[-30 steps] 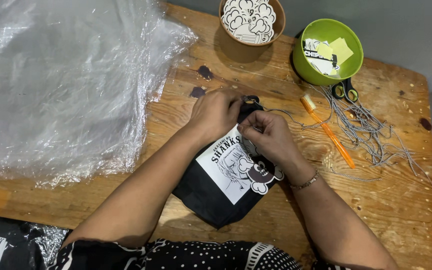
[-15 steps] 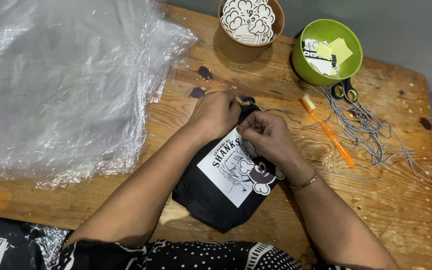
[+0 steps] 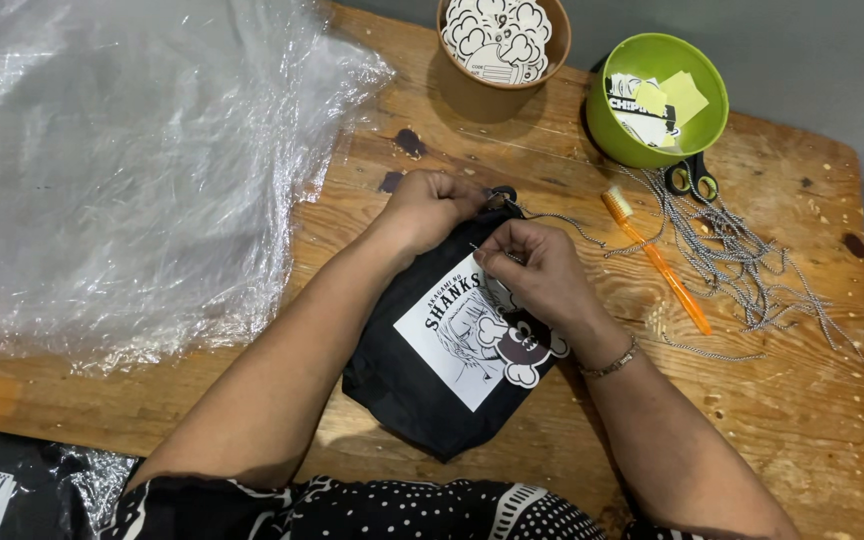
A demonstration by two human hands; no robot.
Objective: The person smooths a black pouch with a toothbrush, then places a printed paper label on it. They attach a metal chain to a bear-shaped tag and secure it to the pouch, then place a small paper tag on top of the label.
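Observation:
A small black pouch (image 3: 422,385) with a white printed label lies on the wooden table (image 3: 802,400) in front of me. My left hand (image 3: 430,208) pinches the pouch's top edge by a small metal ring. My right hand (image 3: 537,272) rests on the pouch's upper part, fingers pinched on a thin grey cord that runs off to the right. A skull-shaped sticker or charm (image 3: 524,350) shows just below my right hand.
A big sheet of clear plastic (image 3: 122,170) covers the table's left side. At the back stand a brown cup of stickers (image 3: 500,45) and a green bowl (image 3: 657,100) of paper pieces. Scissors (image 3: 692,180), an orange toothbrush (image 3: 657,262) and several grey cords (image 3: 752,260) lie to the right.
Both hands stay at the pouch's top; the fingers have shifted only slightly. Nothing else has moved.

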